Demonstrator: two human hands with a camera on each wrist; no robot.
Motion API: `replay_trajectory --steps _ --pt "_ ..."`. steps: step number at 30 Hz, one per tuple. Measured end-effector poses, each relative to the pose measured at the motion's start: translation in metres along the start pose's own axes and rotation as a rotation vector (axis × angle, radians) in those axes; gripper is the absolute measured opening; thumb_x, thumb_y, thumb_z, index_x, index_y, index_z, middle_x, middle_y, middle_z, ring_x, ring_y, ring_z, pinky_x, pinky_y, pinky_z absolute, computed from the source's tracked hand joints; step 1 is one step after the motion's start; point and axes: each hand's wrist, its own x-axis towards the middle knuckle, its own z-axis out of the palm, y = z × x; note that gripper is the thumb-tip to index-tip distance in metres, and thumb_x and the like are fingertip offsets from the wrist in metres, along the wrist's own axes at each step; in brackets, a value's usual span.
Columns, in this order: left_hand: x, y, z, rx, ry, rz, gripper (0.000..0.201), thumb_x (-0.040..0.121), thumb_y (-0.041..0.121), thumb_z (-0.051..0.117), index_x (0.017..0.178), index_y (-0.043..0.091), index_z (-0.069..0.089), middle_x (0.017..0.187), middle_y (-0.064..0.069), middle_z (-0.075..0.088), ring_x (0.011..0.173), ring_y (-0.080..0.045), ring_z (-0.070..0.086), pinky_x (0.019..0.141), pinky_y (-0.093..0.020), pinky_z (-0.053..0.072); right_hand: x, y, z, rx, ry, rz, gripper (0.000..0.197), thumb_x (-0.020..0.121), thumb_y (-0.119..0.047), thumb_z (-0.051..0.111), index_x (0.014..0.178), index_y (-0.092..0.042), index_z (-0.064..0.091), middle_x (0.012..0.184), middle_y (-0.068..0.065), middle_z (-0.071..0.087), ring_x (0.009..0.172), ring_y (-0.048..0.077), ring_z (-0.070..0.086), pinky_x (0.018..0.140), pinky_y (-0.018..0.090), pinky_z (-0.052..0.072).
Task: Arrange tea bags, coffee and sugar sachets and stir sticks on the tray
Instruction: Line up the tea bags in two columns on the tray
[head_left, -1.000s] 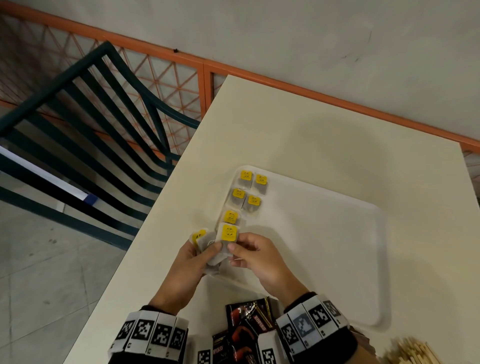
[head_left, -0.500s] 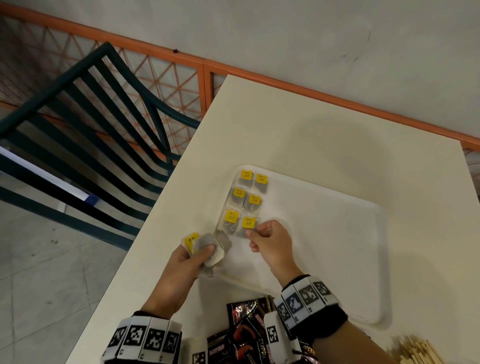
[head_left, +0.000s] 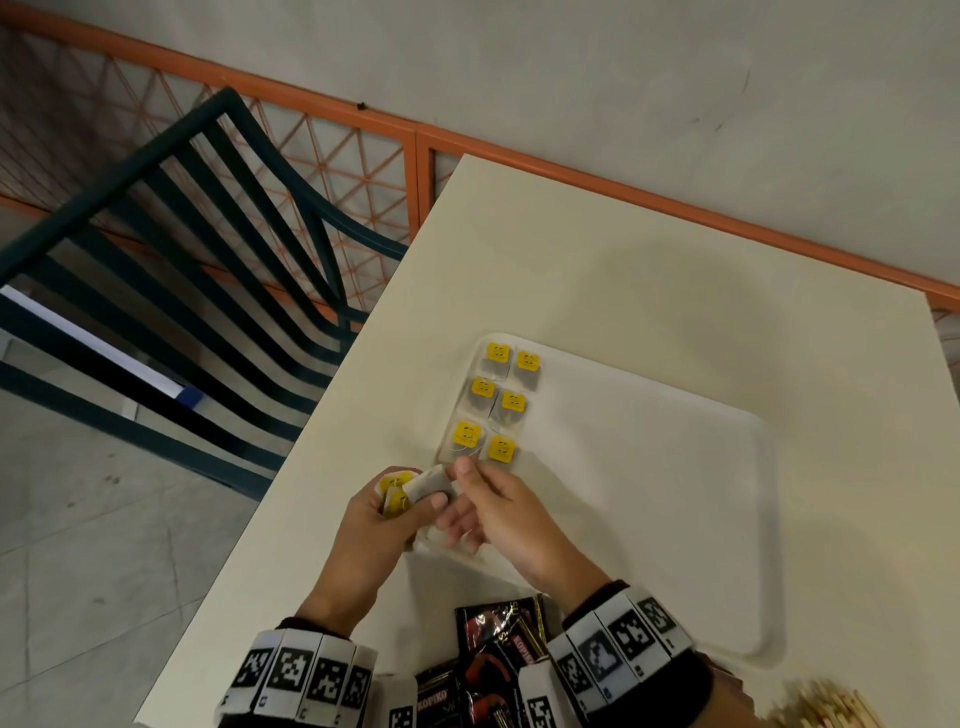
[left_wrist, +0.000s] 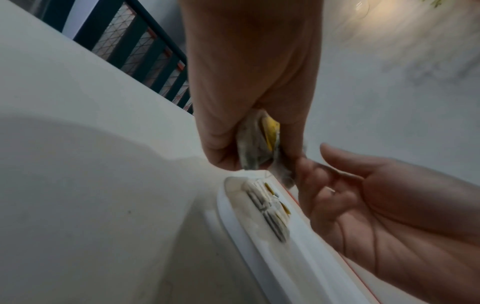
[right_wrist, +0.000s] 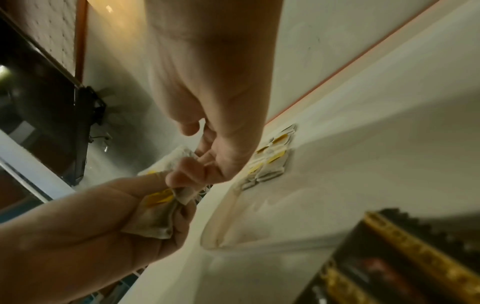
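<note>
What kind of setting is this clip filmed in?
Probably a cafe or canteen terrace, though that is a guess: a cream table against a plain wall, an orange mesh railing beside it, and a dark slatted chair on a tiled floor.

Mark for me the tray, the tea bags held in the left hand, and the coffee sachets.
tray (head_left: 675, 519), head view, bare floor.
tea bags (head_left: 397, 493), head view, yellow tag of the held bundle.
coffee sachets (head_left: 498, 639), head view, black wrapper.

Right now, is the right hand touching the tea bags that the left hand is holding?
Touching. In the right wrist view, the right hand has its fingertips pinching a tea bag from the bunch of tea bags gripped in the left hand.
</note>
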Motion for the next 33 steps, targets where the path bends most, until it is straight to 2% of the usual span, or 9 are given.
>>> replay_trajectory --steps 3,6,10,12,14,18,22,29,33 --pt "0.0 -0.002 -0.003 -0.04 -0.04 -0.052 0.034 0.072 0.019 0.075 0.097 0.003 0.06 0.084 -0.018 0.056 0.079 -0.028 0.049 0.07 -0.038 0.043 0.0 -0.002 0.001 0.147 0.026 0.044 0.035 0.095 -0.04 0.041 0.089 -0.012 0.061 0.066 0.011 0.067 0.058 0.022 0.064 0.051 0.024 0.051" --pt "0.0 -0.003 -0.008 -0.06 -0.102 -0.12 0.036 0.07 0.013 0.073 0.103 0.008 0.061 0.082 -0.006 0.064 0.078 -0.02 0.057 0.065 -0.027 0.05 -0.002 -0.005 -0.002 0.265 0.059 0.07 0.037 0.096 -0.036 0.041 0.084 -0.006 0.058 0.067 0.014 0.066 0.056 0.02 0.065 0.053 0.024 0.053" --pt "0.0 -0.005 -0.014 -0.113 -0.049 -0.162 0.032 0.076 0.004 0.061 0.107 0.011 0.061 0.09 -0.006 0.068 0.079 -0.015 0.067 0.071 -0.027 0.055 -0.003 0.0 -0.009 0.318 0.071 0.038 0.02 0.092 -0.024 0.053 0.084 -0.006 0.058 0.062 0.004 0.066 0.059 0.018 0.061 0.057 0.025 0.051" --pt "0.0 -0.005 -0.015 -0.105 -0.006 -0.165 0.027 0.088 -0.003 0.052 0.109 0.011 0.06 0.093 -0.008 0.067 0.082 -0.017 0.067 0.076 -0.028 0.056 -0.003 0.006 -0.012 0.263 0.075 0.024 0.006 0.088 -0.009 0.058 0.084 -0.008 0.056 0.062 -0.002 0.064 0.06 0.016 0.058 0.056 0.021 0.05" --pt "-0.001 -0.005 -0.018 -0.086 0.027 -0.161 0.027 0.091 -0.001 0.047 0.11 0.014 0.059 0.098 -0.008 0.067 0.086 -0.018 0.067 0.081 -0.029 0.055 -0.001 0.014 -0.013 0.154 0.117 0.025 0.016 0.084 0.0 0.062 0.084 -0.011 0.05 0.068 0.002 0.061 0.059 0.012 0.057 0.055 0.019 0.048" --pt "-0.001 -0.004 -0.024 -0.06 0.068 -0.142 0.026 0.091 0.001 0.049 0.11 0.017 0.058 0.101 -0.012 0.066 0.092 -0.021 0.066 0.083 -0.03 0.053 0.008 0.027 -0.011 0.014 0.247 0.042 0.03 0.078 -0.001 0.069 0.081 -0.014 0.041 0.068 0.003 0.064 0.055 0.011 0.059 0.055 0.019 0.049" --pt "-0.002 -0.002 -0.029 -0.073 0.109 -0.152 0.023 0.088 0.002 0.054 0.107 0.013 0.061 0.098 -0.01 0.068 0.095 -0.026 0.065 0.089 -0.039 0.05 0.018 0.033 -0.007 -0.045 0.279 0.043 0.029 0.076 0.001 0.07 0.076 -0.014 0.045 0.065 0.003 0.063 0.054 0.016 0.058 0.059 0.025 0.052" --pt "-0.004 -0.006 -0.031 -0.063 0.12 -0.175 0.021 0.086 0.007 0.059 0.105 0.007 0.066 0.104 -0.014 0.07 0.099 -0.03 0.065 0.093 -0.039 0.05 0.023 0.031 0.004 -0.28 0.338 -0.068 0.033 0.078 -0.004 0.069 0.069 -0.018 0.04 0.058 0.002 0.054 0.05 0.016 0.056 0.054 0.028 0.05" --pt "-0.006 -0.004 -0.027 -0.05 0.1 -0.144 0.016 0.083 0.008 0.061 0.097 0.011 0.068 0.087 -0.002 0.075 0.085 -0.018 0.069 0.082 -0.028 0.054 0.021 0.031 0.004 -0.393 0.372 -0.098 0.035 0.079 -0.012 0.07 0.067 -0.021 0.038 0.057 -0.005 0.048 0.051 0.007 0.048 0.048 0.01 0.038"
